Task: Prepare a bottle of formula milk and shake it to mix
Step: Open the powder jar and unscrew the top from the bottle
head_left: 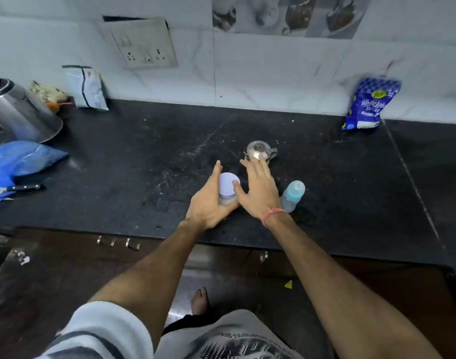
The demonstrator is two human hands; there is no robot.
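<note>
On the black speckled stone tabletop (325,177), the left hand (208,203) cupped a small clear jar with a pale lilac round lid (229,187), its fingers lying along the jar's left side and its thumb below; whether that grip truly clamped the jar or only rested against it could not be told. The right hand (258,190) was spread flat with fingers apart and straight, its thumb touching the right edge of the lilac lid and its fingertips reaching over the front rim of a small shiny steel pot with a knobbed lid and side handle (260,150). A thin orange-pink thread band (272,215) circled the right wrist. Just beside that wrist, to its right, stood the translucent blue baby bottle with a clear cap (293,195), upright and untouched by either hand.

Far to the right, a blue and white sugar packet (371,104) leaned against the white marbled wall tiles (260,73). At the left sat a steel electric kettle (19,110), a crumpled blue plastic bag (19,161), a black-handled knife (19,188) and a white foil pouch (88,88) below a wall switch-and-socket plate (141,45).
</note>
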